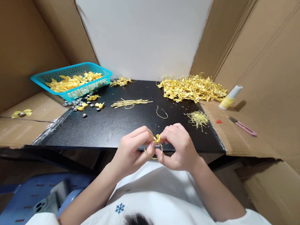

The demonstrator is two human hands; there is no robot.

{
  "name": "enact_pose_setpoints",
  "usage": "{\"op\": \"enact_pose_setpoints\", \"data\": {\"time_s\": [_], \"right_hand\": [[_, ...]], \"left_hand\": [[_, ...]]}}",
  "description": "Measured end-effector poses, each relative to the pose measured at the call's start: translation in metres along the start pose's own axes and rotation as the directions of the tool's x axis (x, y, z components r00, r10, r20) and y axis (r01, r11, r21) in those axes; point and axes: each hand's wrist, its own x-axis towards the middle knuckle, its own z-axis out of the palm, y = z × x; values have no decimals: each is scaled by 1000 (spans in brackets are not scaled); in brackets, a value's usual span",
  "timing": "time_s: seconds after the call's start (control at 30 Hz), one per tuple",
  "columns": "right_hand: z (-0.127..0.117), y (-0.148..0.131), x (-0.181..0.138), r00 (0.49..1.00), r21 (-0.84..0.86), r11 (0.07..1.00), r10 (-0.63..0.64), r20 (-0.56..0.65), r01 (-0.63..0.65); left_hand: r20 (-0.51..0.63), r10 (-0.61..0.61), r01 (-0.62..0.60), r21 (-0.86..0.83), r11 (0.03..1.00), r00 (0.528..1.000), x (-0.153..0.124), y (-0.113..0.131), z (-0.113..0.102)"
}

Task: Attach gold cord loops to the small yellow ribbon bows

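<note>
Both hands meet at the table's front edge around one small yellow ribbon bow (158, 139) with a loop of gold cord (147, 153) hanging under it. My left hand (134, 147) pinches the bow and cord from the left between thumb and forefinger. From the right, my right hand (179, 147) closes on the same bow with its fingertips. The fingertips partly cover the bow, so its knot cannot be made out. Beyond the hands lie a single curved cord (162, 113) and a bundle of straight gold cords (131, 103).
A turquoise basket (72, 65) of yellow bows stands at the left, with silvery beads (77, 104) beside it. At the back right is a big heap of bows (193, 88), with cord scraps (198, 119) in front. A spool (230, 97) and a pink-handled cutter (242, 126) rest on cardboard at the right.
</note>
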Motion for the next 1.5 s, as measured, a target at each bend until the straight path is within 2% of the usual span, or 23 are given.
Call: {"op": "enact_pose_setpoints", "data": {"time_s": [0.2,0.3,0.43,0.57,0.7,0.8,0.93,1.07,1.13,1.23,1.33,1.43,1.47,1.5], "right_hand": [[-1,-3,1,1000,8,1000,-4,-19,4],[-3,-5,1,997,163,985,68,-23,-63],[-4,-5,0,976,398,893,213,35,-209],[-3,-4,-1,952,506,810,295,83,-295],[-3,-5,-1,953,508,812,296,66,-287],[-3,-7,0,963,446,858,266,38,-254],[-4,-9,1,989,290,950,136,-51,-116],[-6,-9,1,996,172,985,33,-85,-18],[-6,-8,0,996,190,981,52,-78,-36],[-2,-8,-1,982,318,933,185,-23,-168],[0,-4,-1,948,430,846,299,108,-316],[-20,18,-9,910,346,844,349,225,-410],[-34,31,-16,897,257,862,396,194,-436],[-51,46,-25,888,139,877,452,89,-460]], "left_hand": [[-7,-13,14,51,999,1000,1,2,-1],[-21,-24,26,67,997,999,0,2,-1],[-40,-43,44,32,999,998,-1,1,0],[-33,-70,69,-45,997,997,0,2,1],[7,-86,86,-116,990,996,2,4,0],[13,-87,88,-142,986,996,1,5,0],[-3,-58,57,-129,990,998,0,5,0],[-18,-41,40,-91,995,999,-1,4,-1],[-18,-51,49,-101,994,999,-1,3,0],[-19,-120,113,-201,973,993,1,0,4],[17,-295,280,-371,885,955,2,-3,13],[126,-513,495,-531,688,849,1,-7,25],[167,-567,546,-577,608,807,0,-8,29],[200,-608,579,-621,528,768,0,-10,32]]}}
